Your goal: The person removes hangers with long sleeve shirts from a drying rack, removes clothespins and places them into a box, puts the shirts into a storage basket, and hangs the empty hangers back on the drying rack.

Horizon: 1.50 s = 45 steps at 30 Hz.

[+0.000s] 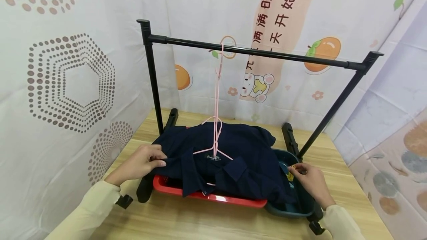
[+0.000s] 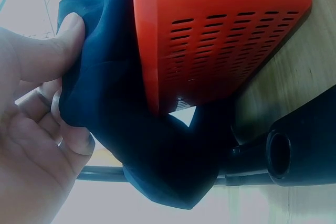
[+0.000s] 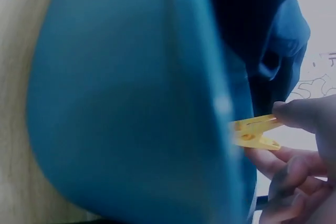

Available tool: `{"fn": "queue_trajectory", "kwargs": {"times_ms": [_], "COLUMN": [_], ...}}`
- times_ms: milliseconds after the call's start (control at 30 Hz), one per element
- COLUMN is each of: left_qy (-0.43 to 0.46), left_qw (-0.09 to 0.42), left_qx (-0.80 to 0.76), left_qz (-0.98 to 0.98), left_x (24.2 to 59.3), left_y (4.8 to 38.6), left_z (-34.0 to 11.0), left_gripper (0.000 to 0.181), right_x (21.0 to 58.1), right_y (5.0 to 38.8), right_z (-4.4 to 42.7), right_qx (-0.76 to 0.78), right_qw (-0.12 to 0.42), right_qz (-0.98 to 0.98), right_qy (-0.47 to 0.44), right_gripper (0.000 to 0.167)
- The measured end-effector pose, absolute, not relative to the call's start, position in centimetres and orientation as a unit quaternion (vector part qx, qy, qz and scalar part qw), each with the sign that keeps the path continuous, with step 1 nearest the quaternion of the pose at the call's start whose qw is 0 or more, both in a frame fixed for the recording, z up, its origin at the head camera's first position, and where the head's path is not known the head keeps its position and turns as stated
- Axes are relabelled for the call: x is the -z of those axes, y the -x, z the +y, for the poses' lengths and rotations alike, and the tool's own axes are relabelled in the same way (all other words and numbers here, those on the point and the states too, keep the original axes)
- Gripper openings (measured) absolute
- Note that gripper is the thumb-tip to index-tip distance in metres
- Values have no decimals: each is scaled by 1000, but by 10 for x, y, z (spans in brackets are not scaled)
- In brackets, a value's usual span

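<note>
A navy collared shirt (image 1: 253,140) lies spread over a red basket (image 1: 233,201), with a pink hanger (image 1: 215,153) in its neck opening. Thin pink strands rise from there to the bar. My left hand (image 1: 141,162) pinches the shirt's edge on the left; in the left wrist view thumb and fingers close on the dark cloth (image 2: 100,93). Over the blue-green basin (image 1: 290,215) is my right hand (image 1: 311,182), holding a yellow clothespin (image 3: 256,131) between thumb and fingers. The basin wall (image 3: 126,98) partly hides the clothespin's far end in the right wrist view.
A black garment rack stands on the wooden table (image 1: 200,225), its crossbar (image 1: 260,51) above the shirt. Its uprights rise at both sides, the right one (image 1: 333,110) slanting beside the basin. Black feet with end caps (image 1: 124,201) reach forward. Patterned curtains (image 1: 126,3) surround the table.
</note>
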<state>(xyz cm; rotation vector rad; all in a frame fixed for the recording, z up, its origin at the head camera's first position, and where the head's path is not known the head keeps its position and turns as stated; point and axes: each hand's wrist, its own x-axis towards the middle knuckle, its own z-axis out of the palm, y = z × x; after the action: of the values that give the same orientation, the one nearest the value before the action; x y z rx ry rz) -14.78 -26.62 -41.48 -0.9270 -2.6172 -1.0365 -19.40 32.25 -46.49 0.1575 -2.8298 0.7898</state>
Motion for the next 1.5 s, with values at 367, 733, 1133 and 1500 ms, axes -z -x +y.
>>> {"fn": "queue_trajectory", "kwargs": {"times_ms": [367, 733, 1133, 1500], "left_qy": [304, 305, 302, 296], "left_qw": [84, 88, 83, 86], "left_qx": [352, 351, 348, 351], "left_qz": [-881, -881, -884, -884], "left_x": [416, 416, 415, 413], "left_y": [145, 148, 149, 148], "left_z": [-267, -266, -265, -264], "left_gripper": [13, 14, 16, 17], "right_x": [466, 463, 463, 439], "right_y": [195, 194, 193, 182], "right_z": [321, 313, 312, 281], "right_qx": [-206, -139, -137, -272], "right_qw": [64, 38, 34, 187], "right_qz": [-974, -986, -986, -915], "right_qy": [-69, -85, -91, -231], "right_gripper": [36, 20, 19, 9]}}
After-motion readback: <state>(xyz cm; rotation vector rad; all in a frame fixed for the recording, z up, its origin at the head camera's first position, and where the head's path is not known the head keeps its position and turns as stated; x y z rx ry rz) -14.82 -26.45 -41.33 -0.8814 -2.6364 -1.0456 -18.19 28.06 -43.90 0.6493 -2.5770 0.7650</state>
